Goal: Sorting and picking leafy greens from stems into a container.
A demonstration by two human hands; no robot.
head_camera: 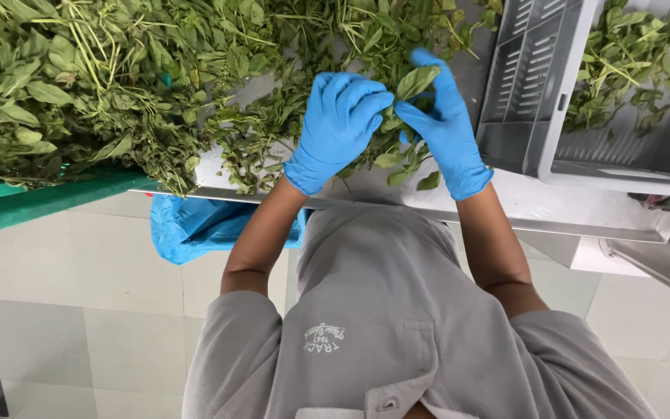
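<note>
While gripped — sprig (405, 116) between hands (389, 124)

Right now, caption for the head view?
Left hand and right hand in blue gloves hold a leafy sprig beside a grey crate.

The grey crate (537, 93) and the herb pile (102, 77) run off the top edge.

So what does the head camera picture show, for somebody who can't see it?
Two hands in blue gloves, the left hand and the right hand, hold a leafy green herb sprig between them over a metal table. A big heap of herbs covers the table to the left, and a grey plastic crate holding more sprigs stands to the right.
</note>
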